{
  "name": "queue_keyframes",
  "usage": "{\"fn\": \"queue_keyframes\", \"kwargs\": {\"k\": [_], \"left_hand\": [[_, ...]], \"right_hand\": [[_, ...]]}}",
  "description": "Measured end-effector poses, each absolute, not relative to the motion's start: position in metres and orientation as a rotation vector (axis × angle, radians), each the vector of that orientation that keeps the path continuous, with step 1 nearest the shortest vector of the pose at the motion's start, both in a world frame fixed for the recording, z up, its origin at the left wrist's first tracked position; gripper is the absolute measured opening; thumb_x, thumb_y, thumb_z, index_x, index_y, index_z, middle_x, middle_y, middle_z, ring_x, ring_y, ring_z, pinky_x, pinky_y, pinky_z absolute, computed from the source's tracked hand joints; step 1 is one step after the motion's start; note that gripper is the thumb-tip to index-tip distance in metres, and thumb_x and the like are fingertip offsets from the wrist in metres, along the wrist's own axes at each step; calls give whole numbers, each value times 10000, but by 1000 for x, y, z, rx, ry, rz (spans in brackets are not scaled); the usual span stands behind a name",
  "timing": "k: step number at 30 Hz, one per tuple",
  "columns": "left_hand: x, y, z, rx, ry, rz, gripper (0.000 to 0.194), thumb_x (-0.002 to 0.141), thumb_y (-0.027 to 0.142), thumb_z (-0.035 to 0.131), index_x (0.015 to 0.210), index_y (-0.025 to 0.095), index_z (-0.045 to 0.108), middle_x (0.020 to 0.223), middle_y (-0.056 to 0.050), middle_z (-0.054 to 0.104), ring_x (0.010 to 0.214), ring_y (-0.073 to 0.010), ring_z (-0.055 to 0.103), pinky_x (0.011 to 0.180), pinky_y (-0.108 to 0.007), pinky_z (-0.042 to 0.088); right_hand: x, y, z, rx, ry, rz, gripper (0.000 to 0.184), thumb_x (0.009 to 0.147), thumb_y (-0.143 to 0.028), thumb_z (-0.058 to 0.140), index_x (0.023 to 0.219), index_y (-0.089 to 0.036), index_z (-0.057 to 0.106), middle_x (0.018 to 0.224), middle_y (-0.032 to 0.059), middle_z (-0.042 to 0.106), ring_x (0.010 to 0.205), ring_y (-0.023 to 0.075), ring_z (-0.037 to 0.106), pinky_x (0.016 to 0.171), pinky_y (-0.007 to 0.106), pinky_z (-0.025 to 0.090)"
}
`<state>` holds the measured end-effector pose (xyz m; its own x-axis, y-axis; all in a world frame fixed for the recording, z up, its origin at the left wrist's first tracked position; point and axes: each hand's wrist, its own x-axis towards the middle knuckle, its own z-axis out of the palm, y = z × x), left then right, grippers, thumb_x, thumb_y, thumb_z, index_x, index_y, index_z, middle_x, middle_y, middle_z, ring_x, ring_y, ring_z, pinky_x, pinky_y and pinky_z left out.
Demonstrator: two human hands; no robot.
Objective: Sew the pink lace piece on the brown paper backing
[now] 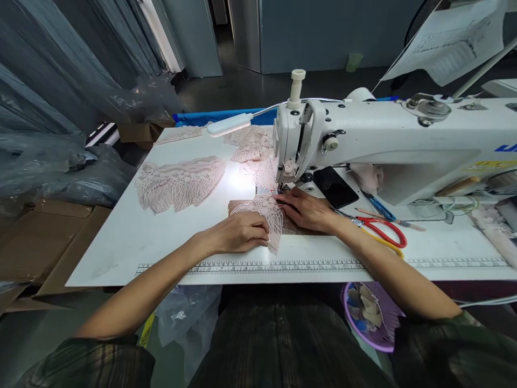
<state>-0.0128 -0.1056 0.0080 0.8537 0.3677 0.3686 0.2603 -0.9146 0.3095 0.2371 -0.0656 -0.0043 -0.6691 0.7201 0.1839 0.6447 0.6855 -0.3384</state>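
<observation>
A pale pink lace piece [270, 211] lies under the needle of a white sewing machine [388, 140]. My left hand [240, 233] rests on the table with its fingers curled against the lace's near edge, pressing it down. My right hand [305, 209] lies flat on the lace just in front of the presser foot, fingers stretched toward the needle. A brown board lies beneath the lace.
More lace pieces [180, 183] are spread at the left and back of the white table [121, 242]. Red-handled scissors [382, 229], a pencil and a black phone [334, 187] lie right of the needle. A purple basket [369, 315] hangs below the table's ruler edge. Cardboard and plastic bags lie at left.
</observation>
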Motion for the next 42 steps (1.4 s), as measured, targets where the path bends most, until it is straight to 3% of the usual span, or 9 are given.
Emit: {"fn": "queue_keyframes", "kwargs": {"k": [7,13,22,24,26,31,36,42], "left_hand": [[-16,-106,12,2579,516,757,108,868,151,633,809,158,723,928,-100,708,839,-181,665,752,-325,540],[-15,-113,14,2621,466,910,100,781,87,560,714,142,609,937,-128,715,823,-196,682,721,-335,572],[-9,-119,5,2949,368,838,69,882,113,560,830,147,589,987,-103,742,784,-170,691,716,-305,586],[-10,-116,4,2959,416,820,49,905,172,582,911,133,611,1061,-133,731,820,-191,697,727,-335,591],[-12,-112,4,2938,441,813,166,904,246,620,995,107,623,1110,-177,714,878,-227,703,752,-378,600],[-14,-110,8,2896,389,863,51,904,143,598,899,127,646,998,-132,744,883,-202,720,732,-350,611],[-13,-117,10,2950,415,988,79,914,146,603,845,124,634,835,-67,747,733,-145,711,656,-265,601],[-15,-117,8,2978,484,833,169,936,221,589,788,154,634,775,-18,729,651,-107,679,572,-214,539]], "right_hand": [[238,-63,-7,-1136,-2665,303,441,1014,-377,385,1414,-284,545,1092,117,593,901,223,571,796,349,483],[236,-66,-8,-1157,-2683,243,479,1024,-417,342,1474,-308,466,1111,117,567,837,206,552,749,334,463],[222,-75,-9,-1165,-2733,33,470,1010,-481,360,1411,-312,537,1057,136,547,834,236,520,755,363,428],[222,-76,-10,-1180,-2689,40,465,1011,-468,363,1410,-300,534,1048,132,557,837,235,522,764,365,435],[226,-75,-14,-1156,-2617,98,470,1019,-438,350,1422,-263,517,1045,128,570,848,229,529,774,361,454],[240,-70,-21,-1017,-2498,245,454,1033,-358,314,1386,-200,553,1008,119,577,839,201,545,745,329,484],[236,-69,-22,-903,-2596,116,405,1018,-333,370,1347,-289,603,998,106,548,832,198,504,757,348,455],[228,-73,-17,-1010,-2707,61,379,1002,-370,436,1345,-350,598,1017,105,528,852,208,490,753,338,418]]}}
